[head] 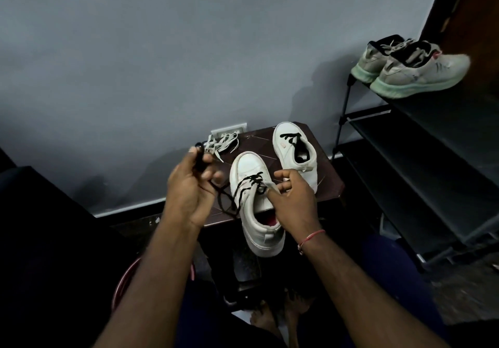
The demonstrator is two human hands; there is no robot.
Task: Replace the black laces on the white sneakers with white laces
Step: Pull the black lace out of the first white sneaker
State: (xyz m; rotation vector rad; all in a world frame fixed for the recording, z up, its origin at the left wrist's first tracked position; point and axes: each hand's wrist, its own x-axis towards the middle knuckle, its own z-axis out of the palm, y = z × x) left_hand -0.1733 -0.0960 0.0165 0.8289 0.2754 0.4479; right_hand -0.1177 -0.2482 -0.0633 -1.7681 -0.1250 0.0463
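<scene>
Evidently early: the left hand (189, 185) pinches the black lace (248, 183) in curled fingers, half drawn from the near sneaker (249, 164) on the table (329, 185). The right hand (294, 202) grips that shoe's upper. The far sneaker (286, 134) is black-laced too, and the white laces (221, 142) lie unused behind. Which eyelets are threaded is unclear.

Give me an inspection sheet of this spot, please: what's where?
Surface: small dark table.
Job's things: near sneaker, black lace half out; far sneaker on the table, black-laced; white laces at the table's back.
Clutter: grey sneakers on rack; red rim lower left.
Grips: left hand pinches black lace; right hand holds near sneaker.
Cables: nothing seen.
Surroundings: grey wall, socket.
</scene>
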